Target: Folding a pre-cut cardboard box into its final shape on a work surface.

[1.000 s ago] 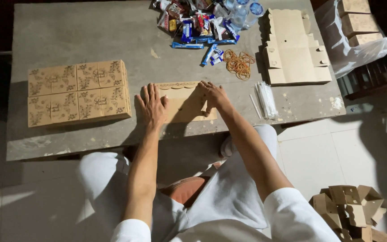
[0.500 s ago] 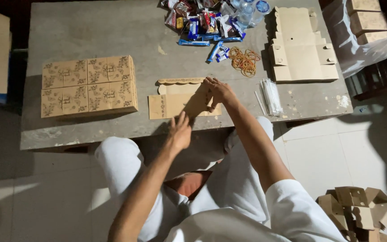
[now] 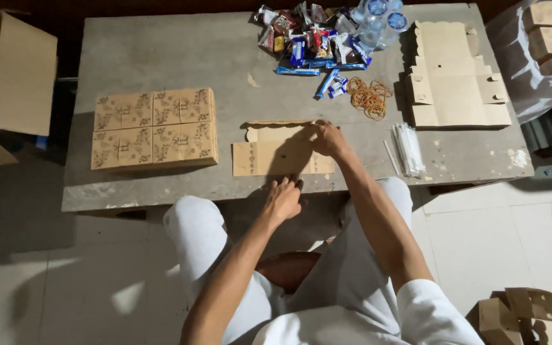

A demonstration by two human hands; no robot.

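Seemingly mid-fold, the right hand (image 3: 328, 138) presses open-fingered on the flat box blank (image 3: 282, 150), the left hand (image 3: 282, 199) loosely spread at the table edge (image 3: 161, 195) toward 6 o'clock, suggesting its panels need raising.

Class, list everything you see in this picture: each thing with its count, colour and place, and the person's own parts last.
table: one, grey, centre
flat box blank: one, tan, near table edge
printed boxes: four, tan, grouped on table's left
stack of flat blanks: one, tan, table's right
snack packets: a heap, mixed colours, far edge
rubber bands: a pile, orange, beside the packets
clear sleeves: a bundle, right of the blank
left hand: at table's near edge
right hand: on the blank
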